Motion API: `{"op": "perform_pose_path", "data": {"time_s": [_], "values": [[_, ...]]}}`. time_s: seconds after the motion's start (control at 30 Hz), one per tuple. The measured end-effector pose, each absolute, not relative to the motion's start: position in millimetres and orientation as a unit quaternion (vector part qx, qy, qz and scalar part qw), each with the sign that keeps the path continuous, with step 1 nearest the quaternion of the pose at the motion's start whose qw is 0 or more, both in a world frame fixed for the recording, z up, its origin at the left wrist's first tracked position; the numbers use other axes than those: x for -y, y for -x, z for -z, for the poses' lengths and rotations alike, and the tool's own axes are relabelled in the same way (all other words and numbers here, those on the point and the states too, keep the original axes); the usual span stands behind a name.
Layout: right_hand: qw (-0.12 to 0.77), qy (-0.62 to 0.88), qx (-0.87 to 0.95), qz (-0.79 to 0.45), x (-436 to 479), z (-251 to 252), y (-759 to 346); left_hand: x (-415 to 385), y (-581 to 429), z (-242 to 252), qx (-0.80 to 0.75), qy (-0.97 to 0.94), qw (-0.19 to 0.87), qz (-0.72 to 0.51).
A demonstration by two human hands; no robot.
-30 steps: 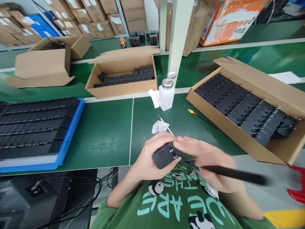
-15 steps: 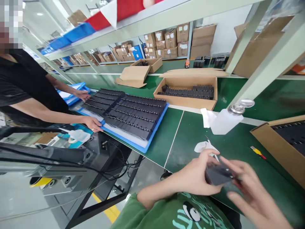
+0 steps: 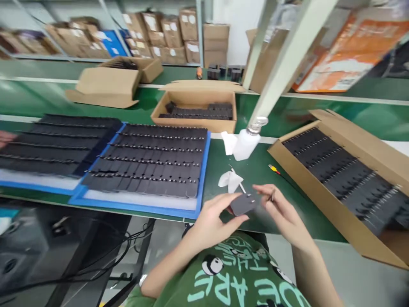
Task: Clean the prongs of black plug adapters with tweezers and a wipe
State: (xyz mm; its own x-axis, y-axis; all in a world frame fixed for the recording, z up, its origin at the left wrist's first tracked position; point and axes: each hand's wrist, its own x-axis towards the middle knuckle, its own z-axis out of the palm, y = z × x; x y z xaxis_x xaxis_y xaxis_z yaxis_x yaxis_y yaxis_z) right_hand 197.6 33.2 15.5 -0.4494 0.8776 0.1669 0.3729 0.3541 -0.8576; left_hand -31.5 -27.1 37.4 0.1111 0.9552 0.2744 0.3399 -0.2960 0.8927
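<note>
My left hand [image 3: 217, 219] holds a dark grey block [image 3: 243, 204] with small metal pins at its upper right end, gripped between thumb and fingers. Just right of the block is my right hand [image 3: 283, 213], apart from it, its thumb and fingers pinched on a small dark piece [image 3: 272, 195] too small to make out. Beyond the hands, a white wipe [image 3: 230, 181] and a thin white stick [image 3: 238, 181] lie on the green table [image 3: 214, 187].
Two blue trays [image 3: 203, 187] [image 3: 73, 186] of dark blocks are at left, a co-worker's hand [image 3: 6, 137] at the far edge. Cardboard boxes [image 3: 204, 124] [image 3: 332, 204] hold more blocks. A white bottle [image 3: 245, 146] stands near a slanted post [image 3: 287, 55]; a yellow-red tool [image 3: 274, 169] lies right.
The view has swung to the right, showing the whole right-hand box. My hands have separated; my right hand has come off the block and now pinches a small piece. The co-worker is mostly out of view.
</note>
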Motion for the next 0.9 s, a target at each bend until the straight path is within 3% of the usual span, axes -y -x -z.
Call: {"op": "perform_pose_path", "data": {"time_s": [0.13, 0.3, 0.5, 0.57, 0.67, 0.9], "values": [[0.276, 0.586, 0.727, -0.229, -39.5, 7.9, -237.8, 25.4, 23.2, -45.6, -0.470, -0.694, 0.187, -0.512], [0.295, 0.602, 0.709, -0.221, -26.2, 3.0, -232.9, 23.4, 12.5, -55.2, -0.432, -0.732, 0.112, -0.514], [0.414, 0.361, 0.538, -0.639, 7.5, -61.0, -178.2, 13.6, -1.9, -55.8, -0.411, -0.775, -0.001, -0.480], [0.446, 0.330, 0.459, -0.694, 4.7, -64.7, -173.7, 10.9, -0.8, -58.6, -0.384, -0.795, 0.002, -0.469], [0.477, 0.281, 0.365, -0.748, -3.9, -57.3, -182.7, 8.3, 4.7, -62.5, -0.359, -0.793, 0.097, -0.482], [0.461, 0.064, 0.209, -0.860, -12.2, -46.2, -196.9, 5.1, 3.6, -55.4, -0.352, -0.737, 0.217, -0.535]]}}
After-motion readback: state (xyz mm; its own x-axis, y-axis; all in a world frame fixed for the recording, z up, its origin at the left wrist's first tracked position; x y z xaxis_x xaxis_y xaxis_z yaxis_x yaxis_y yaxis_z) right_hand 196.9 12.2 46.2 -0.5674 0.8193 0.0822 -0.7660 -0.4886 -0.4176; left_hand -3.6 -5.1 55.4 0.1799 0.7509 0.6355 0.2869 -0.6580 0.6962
